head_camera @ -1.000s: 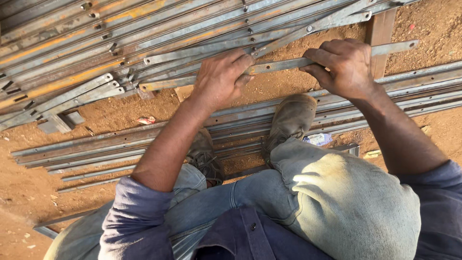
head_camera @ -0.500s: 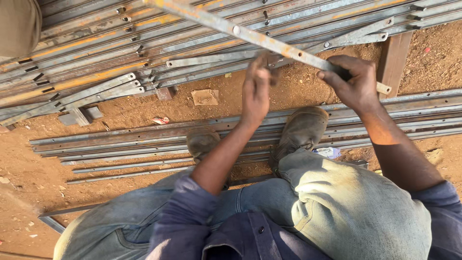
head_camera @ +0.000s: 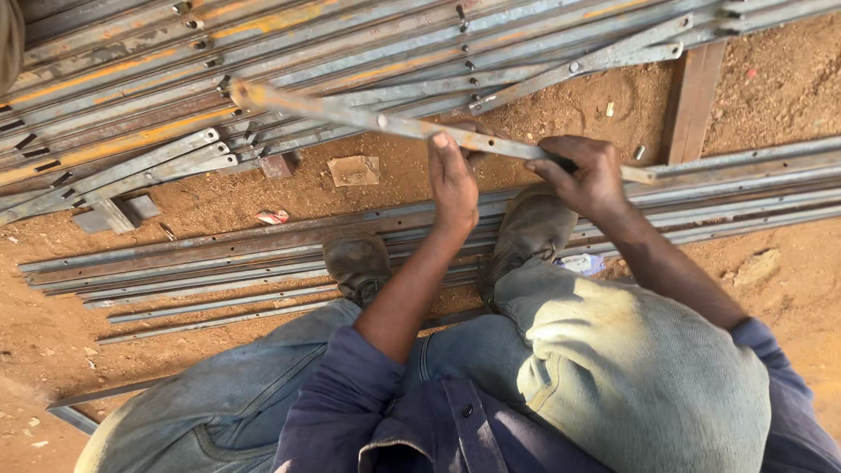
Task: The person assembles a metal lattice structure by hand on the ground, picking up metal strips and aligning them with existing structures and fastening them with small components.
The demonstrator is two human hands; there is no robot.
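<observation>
At the far left, a stack of long grey steel angle bars [head_camera: 131, 114] lies on the red dirt ground [head_camera: 53, 324], some streaked orange with rust, with small bolts sticking up from several of them. Short loose lengths jut out at the stack's lower edge. Just right of these, a flat scrap of cardboard [head_camera: 354, 170] rests on the dirt, and a small crumpled wrapper [head_camera: 272, 216] lies near it. Below, a second row of thin steel strips [head_camera: 193, 263] runs across the ground, and the person's two dusty boots stand on it — the left boot [head_camera: 357, 263] and, further right, the right boot [head_camera: 533, 228].

One steel bar [head_camera: 350, 111] is lifted clear of the stack and held at a slight slant, its rusty free end up at the left over the pile and its other end down at the right. The left hand [head_camera: 454, 180] grips it near the middle, fingers [head_camera: 469, 124] wrapped over the far side of the bar and thumb on the near side — closed on the metal. Just to the right, the right hand [head_camera: 587, 180] is clenched around the same bar close to its right end, knuckles up. Both forearms reach forward from dark blue sleeves over knees in worn jeans.

Further right, a rusty upright post [head_camera: 692, 101] stands in the dirt beside the bar's end, with more long bars running off to the right edge.
</observation>
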